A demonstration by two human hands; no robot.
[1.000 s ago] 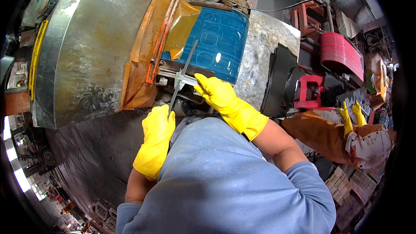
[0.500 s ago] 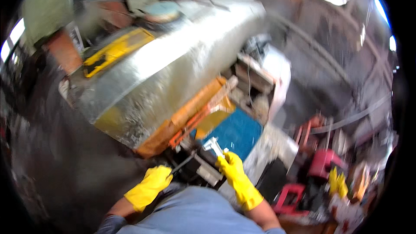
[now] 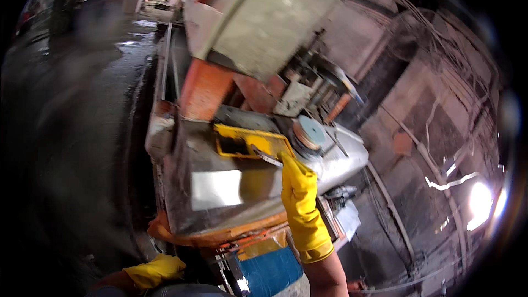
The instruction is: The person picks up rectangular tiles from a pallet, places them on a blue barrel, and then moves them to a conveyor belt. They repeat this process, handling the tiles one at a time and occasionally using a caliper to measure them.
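My right hand [image 3: 301, 203], in a yellow rubber glove, reaches out over the metal bench top [image 3: 181, 203]. Its fingers are closed on one end of a slim silver caliper [image 3: 268, 157], whose far end is over the near edge of a shallow yellow tray [image 3: 283, 144]. Black material lies at the tray's left part. My left hand [image 3: 157, 271], gloved alike, is low at the left near my body, its fingers curled; what it holds, if anything, is hidden.
Behind the tray stands a round spool with a pale blue top [image 3: 311, 131]. A large pale machine housing [image 3: 275, 16] and an orange panel [image 3: 204, 91] rise at the back. Below the bench's orange edge [image 3: 231, 235] is a blue sheet [image 3: 269, 272]. Dark wet floor [image 3: 99, 132] runs along the left.
My right hand has carried the caliper from above the blue sheet forward to the yellow tray. My left hand is lower; the thin dark rod seen in it before no longer shows. The view has swung left.
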